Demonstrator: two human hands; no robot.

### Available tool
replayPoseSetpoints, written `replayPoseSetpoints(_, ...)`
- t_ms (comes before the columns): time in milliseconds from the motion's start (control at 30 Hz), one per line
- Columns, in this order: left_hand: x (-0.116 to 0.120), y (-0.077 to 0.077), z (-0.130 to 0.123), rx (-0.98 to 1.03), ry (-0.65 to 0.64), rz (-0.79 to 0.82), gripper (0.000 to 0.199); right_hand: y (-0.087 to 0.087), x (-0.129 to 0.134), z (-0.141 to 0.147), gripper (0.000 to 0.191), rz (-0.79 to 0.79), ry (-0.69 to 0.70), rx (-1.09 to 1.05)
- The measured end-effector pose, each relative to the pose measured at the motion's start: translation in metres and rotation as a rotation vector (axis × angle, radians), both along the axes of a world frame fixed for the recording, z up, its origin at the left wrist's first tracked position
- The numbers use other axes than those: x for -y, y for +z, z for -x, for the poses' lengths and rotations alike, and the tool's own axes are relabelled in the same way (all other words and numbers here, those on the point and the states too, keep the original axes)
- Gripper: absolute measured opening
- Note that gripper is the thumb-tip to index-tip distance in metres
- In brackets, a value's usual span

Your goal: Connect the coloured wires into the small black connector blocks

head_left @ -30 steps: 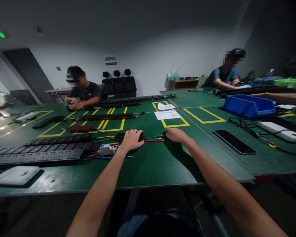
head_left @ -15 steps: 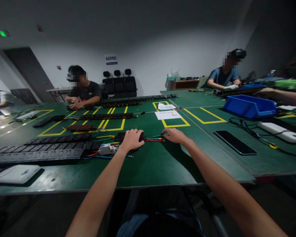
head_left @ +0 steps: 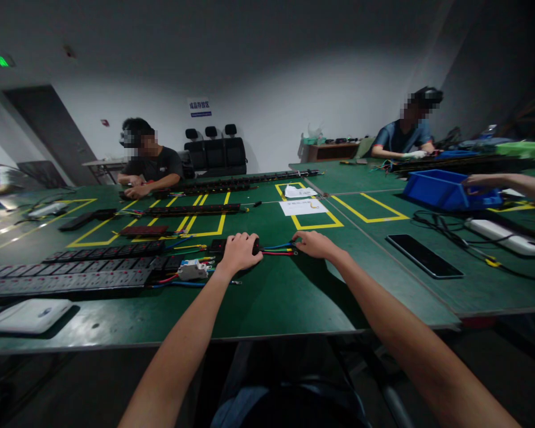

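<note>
My left hand (head_left: 241,252) is closed over a small black module (head_left: 218,245) on the green table. Blue, green and red wires (head_left: 276,252) run from the module to the right. The fingers of my right hand (head_left: 311,244) pinch the end of the blue wire, beside the red and green wire ends. Left of my left hand lies a grey-white breaker (head_left: 193,270) with red and blue wires, next to long black socket strips (head_left: 66,278).
A phone (head_left: 423,255) and a white power strip (head_left: 508,236) with black cables lie at the right. Behind them a person's hand (head_left: 477,183) reaches over a blue bin (head_left: 437,191). A white box (head_left: 30,315) sits front left. Two people work across the table.
Another person's hand at the right has come down to the blue bin. My own hands have hardly moved.
</note>
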State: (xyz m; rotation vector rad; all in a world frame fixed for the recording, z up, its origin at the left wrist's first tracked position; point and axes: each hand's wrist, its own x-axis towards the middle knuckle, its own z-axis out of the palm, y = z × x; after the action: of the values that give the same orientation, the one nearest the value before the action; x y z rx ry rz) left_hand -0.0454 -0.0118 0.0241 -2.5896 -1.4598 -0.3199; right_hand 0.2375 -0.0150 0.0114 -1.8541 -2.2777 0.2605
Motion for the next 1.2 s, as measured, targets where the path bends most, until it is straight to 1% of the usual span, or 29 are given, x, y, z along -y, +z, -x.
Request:
replayPoseSetpoints(200,0.003,0.002,-0.003,0.012,0.018,0.010,0.045,0.000,-0.001,-0.001,0.037,0.008,0.005,0.003)
replayPoseSetpoints(400,0.008,0.001,-0.011,-0.005,0.084,-0.037,0.045,0.000,0.000,0.001,0.038,0.011,-0.001,0.011)
replayPoseSetpoints(567,0.009,0.001,-0.013,-0.001,0.085,-0.050,0.045,0.002,0.000,0.002,0.037,0.021,-0.011,0.015)
replayPoseSetpoints(767,0.010,0.001,-0.016,-0.002,0.131,-0.058,0.045,0.001,0.000,0.001,0.037,0.021,-0.007,0.013)
replayPoseSetpoints(1033,0.009,0.000,-0.015,0.001,0.125,-0.039,0.047,0.000,0.000,0.001,0.037,0.010,0.002,0.015)
replayPoseSetpoints(1200,0.008,0.000,-0.013,0.009,0.091,-0.050,0.044,0.001,0.000,0.001,0.038,0.015,0.004,0.020)
